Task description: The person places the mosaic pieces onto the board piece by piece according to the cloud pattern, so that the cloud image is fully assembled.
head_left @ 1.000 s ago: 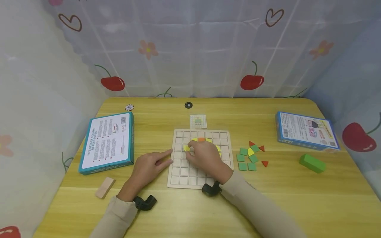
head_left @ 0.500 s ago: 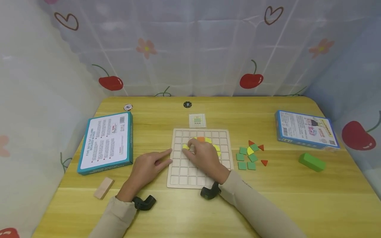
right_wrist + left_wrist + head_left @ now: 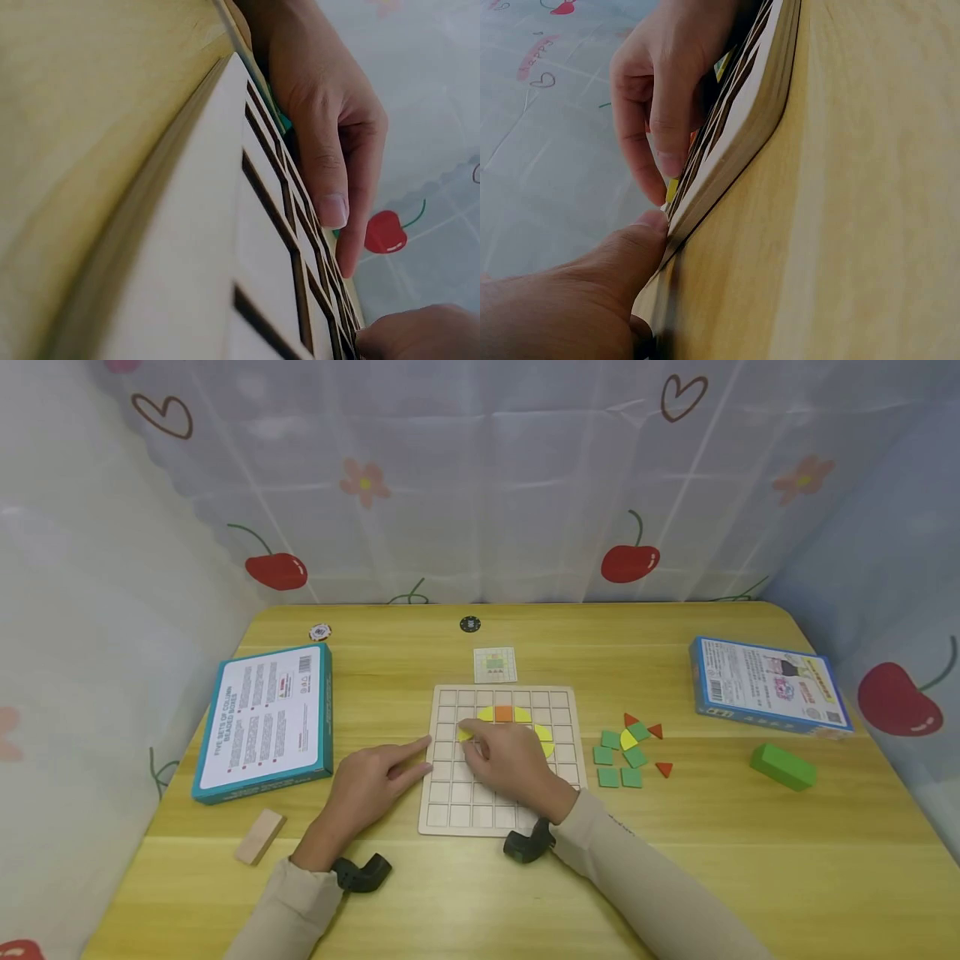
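A pale wooden grid board (image 3: 450,814) lies in the middle of the yellow table. In its upper rows sit an orange square (image 3: 503,713) and several yellow pieces, one of them (image 3: 546,742) to the right of my right hand. My right hand (image 3: 510,762) lies on the board, its fingertips pressing on a yellow piece (image 3: 466,735) near the left side. My left hand (image 3: 373,781) rests on the table, its straight index finger touching the board's left edge. In the left wrist view the right hand's fingertips (image 3: 666,161) come down on the board (image 3: 742,127).
Loose green squares (image 3: 621,767) and red triangles (image 3: 663,769) lie right of the board. A small pattern card (image 3: 495,665) sits behind it. A teal box (image 3: 262,720) is at left, a blue box (image 3: 768,685) and green block (image 3: 782,767) at right, a wooden block (image 3: 260,837) near left.
My right hand has slid slightly left and toward me on the board, uncovering more of the orange and yellow pieces in the upper rows. The left hand has stayed put.
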Demonstrator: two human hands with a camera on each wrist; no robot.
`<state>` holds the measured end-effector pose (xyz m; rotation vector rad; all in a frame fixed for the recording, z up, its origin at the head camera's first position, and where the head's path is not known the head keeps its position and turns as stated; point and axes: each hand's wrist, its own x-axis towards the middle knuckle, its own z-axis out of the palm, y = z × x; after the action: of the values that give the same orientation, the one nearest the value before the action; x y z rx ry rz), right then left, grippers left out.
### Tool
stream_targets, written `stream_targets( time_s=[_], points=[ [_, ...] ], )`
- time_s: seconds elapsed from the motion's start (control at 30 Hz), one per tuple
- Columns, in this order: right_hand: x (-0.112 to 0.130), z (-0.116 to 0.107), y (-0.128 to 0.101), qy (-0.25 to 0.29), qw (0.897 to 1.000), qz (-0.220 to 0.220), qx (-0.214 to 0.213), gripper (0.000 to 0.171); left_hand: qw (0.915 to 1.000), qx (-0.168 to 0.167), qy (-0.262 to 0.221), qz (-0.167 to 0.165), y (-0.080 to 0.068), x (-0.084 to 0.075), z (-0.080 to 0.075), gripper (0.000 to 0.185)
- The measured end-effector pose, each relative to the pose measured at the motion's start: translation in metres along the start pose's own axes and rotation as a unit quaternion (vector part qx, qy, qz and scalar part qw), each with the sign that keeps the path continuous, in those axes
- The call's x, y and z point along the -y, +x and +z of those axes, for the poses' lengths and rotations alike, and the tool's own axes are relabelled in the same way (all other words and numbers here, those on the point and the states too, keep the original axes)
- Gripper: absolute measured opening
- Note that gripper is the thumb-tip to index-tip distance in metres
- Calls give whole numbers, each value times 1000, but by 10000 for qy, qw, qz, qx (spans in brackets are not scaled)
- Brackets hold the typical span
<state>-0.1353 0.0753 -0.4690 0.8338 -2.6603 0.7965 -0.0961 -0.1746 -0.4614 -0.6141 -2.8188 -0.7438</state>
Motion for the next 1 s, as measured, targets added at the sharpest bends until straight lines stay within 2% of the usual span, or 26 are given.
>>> stream_targets(
  time_s=[0.2,0.4,0.67,1.0],
  points=[
    [2,-1,3,60,9993,363,-37,28,10000,-53,48,68,2,1,0,41],
    [4,-1,3,78,9974,705,-113,29,10000,0,58,1,1,1,1,41],
    [4,1,2,19,9973,701,-200,27,9999,84,36,-139,-1,1,3,42],
    [2,1,2,41,9978,624,-230,24,9998,88,55,-142,-1,1,3,42]
  ],
)
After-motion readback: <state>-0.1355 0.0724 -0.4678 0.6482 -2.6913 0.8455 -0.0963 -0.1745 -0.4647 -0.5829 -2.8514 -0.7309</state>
